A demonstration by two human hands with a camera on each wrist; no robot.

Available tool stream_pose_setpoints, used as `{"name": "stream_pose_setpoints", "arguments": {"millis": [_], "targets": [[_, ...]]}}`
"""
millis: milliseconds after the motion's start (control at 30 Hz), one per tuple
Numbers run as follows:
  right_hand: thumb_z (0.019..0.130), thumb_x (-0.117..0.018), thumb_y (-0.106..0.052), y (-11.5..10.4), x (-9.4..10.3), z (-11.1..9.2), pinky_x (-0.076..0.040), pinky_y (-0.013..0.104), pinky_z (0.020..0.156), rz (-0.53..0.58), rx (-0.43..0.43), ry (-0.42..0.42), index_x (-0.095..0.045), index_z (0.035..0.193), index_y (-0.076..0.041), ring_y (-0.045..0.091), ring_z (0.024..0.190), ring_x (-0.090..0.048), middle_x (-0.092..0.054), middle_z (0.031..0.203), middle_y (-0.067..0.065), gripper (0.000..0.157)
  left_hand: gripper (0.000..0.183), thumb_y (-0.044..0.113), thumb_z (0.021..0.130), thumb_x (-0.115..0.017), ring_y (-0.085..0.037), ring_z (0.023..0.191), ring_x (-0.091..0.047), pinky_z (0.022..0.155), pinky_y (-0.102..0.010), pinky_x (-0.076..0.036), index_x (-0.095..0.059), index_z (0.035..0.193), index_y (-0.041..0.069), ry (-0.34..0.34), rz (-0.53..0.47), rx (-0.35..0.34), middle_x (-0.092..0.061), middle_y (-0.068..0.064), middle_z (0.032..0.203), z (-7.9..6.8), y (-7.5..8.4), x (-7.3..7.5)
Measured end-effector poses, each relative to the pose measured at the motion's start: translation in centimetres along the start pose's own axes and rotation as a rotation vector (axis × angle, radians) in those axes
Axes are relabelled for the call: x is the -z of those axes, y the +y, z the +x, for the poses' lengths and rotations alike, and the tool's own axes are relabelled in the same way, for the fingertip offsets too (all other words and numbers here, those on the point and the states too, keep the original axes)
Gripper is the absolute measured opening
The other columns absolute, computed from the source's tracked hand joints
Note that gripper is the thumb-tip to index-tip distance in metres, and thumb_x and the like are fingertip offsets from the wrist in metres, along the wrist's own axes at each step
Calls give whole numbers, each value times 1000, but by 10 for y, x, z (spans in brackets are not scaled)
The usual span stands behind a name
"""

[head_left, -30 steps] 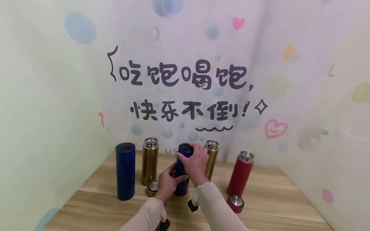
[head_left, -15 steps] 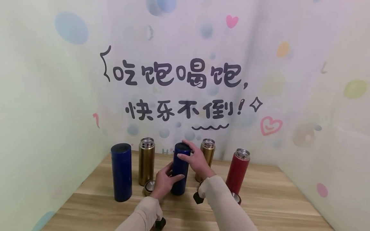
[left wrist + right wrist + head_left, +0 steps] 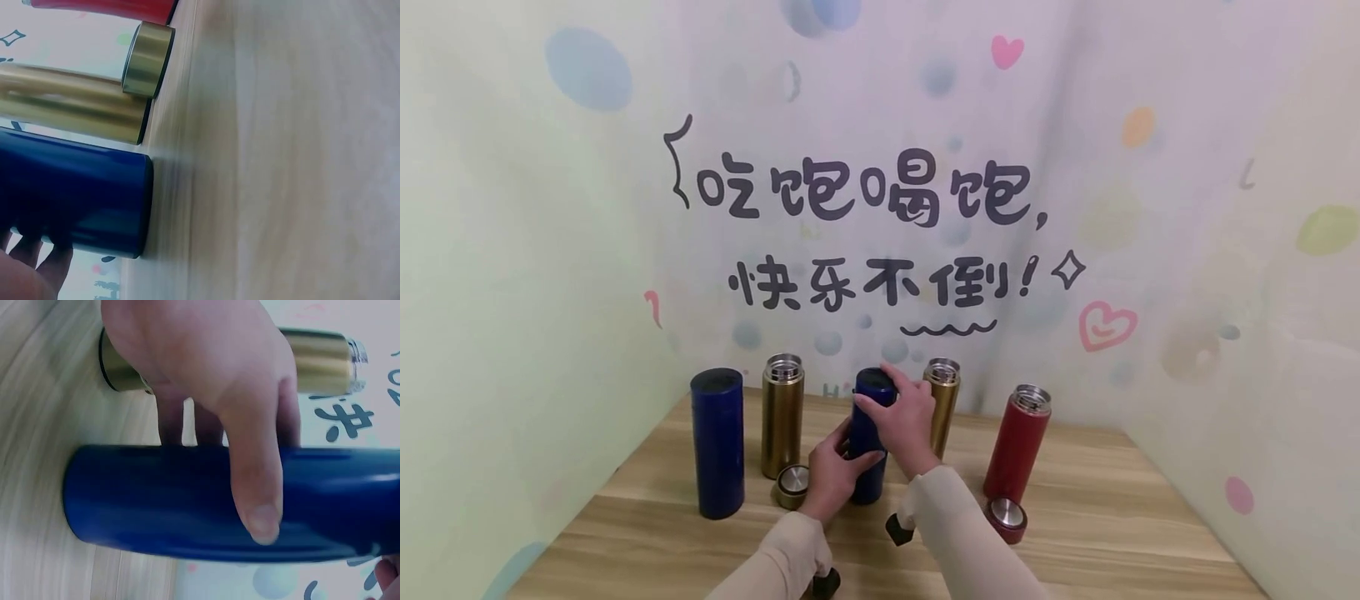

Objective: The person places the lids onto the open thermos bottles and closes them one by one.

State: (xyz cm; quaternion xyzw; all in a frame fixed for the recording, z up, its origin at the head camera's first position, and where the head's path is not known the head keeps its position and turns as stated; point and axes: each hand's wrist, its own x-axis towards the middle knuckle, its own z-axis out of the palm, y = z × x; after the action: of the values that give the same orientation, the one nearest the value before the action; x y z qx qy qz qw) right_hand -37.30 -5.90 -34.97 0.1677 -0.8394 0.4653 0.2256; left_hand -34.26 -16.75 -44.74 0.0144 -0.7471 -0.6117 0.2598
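Note:
A blue thermos (image 3: 868, 487) stands upright on the table between my two hands. My left hand (image 3: 835, 477) grips its lower body, thumb across the front and fingers behind; the right wrist view shows that thumb (image 3: 259, 481) lying over the blue side. Up at the dark-topped cap (image 3: 874, 381), my right hand (image 3: 912, 423) holds on with thumb in front and fingers round the far side. Just the tips of the right fingers (image 3: 389, 575) enter the right wrist view. The thermos's base (image 3: 147, 206) meets the tabletop in the left wrist view.
Left of my hands stand another blue thermos (image 3: 718, 450) and a gold one (image 3: 782, 425) with its mouth uncovered, its lid (image 3: 792, 486) in front. Behind my right hand is a second uncovered gold thermos (image 3: 943, 417). Farther right, a red thermos (image 3: 1018, 446) has its lid (image 3: 1006, 520) before it.
Half a second ago my right wrist had swung out to the right; it has since turned back left, fingers still at the cap. The left hand keeps its grip.

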Motion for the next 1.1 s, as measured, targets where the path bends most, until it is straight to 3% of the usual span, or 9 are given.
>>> {"name": "stream_pose_setpoints", "arguments": {"millis": [200,433,533,700,800,933,1100], "targets": [[73,-83,-47,-3,-4,-2,-37,46,84,-52,61,99,-65,126,-17,27,95,-43,-65,109,7,64,81,36,73,-85,-33,117,-58,91,-45,-51,-51,142,9,17,-3,-1,-58,-15,133,1,-2,-2],[73,-84,-44,-3,-7,0,-34,46,87,-51,85,115,-61,124,-11,27,95,-43,-64,113,7,65,81,33,74,-86,-34,118,-57,91,-46,-51,-50,142,8,15,3,-8,-57,-15,134,2,-2,-2],[76,-83,-43,0,-5,2,-40,45,92,8,59,36,-57,127,-10,27,102,-46,-60,119,9,66,81,34,74,-85,-35,119,-56,92,-47,-50,-50,142,7,-14,-8,2,-56,-16,135,3,-2,1],[87,-74,-31,9,10,12,-44,52,97,320,3,-287,-47,141,-17,31,116,-52,-51,133,12,61,80,31,77,-84,-37,121,-55,94,-49,-49,-47,143,5,-103,-69,7,-55,-20,135,9,-3,8],[91,-69,-23,15,21,19,-40,57,100,424,-10,-433,-45,144,-21,37,119,-51,-50,138,13,58,80,28,78,-83,-37,122,-53,96,-49,-47,-46,144,4,-157,-110,22,-54,-20,136,12,-4,11],[90,-71,-21,19,26,25,-40,57,101,400,16,-481,-48,144,-21,37,125,-48,-49,141,9,58,79,28,79,-82,-37,123,-53,97,-49,-47,-44,145,4,-183,-113,30,-53,-20,136,13,-4,14],[86,-76,-23,19,24,24,-38,54,104,330,28,-436,-52,141,-25,28,128,-46,-50,142,3,60,77,27,80,-81,-37,120,-55,95,-51,-47,-45,144,3,-168,-84,1,-54,-21,135,11,-5,12]]}}
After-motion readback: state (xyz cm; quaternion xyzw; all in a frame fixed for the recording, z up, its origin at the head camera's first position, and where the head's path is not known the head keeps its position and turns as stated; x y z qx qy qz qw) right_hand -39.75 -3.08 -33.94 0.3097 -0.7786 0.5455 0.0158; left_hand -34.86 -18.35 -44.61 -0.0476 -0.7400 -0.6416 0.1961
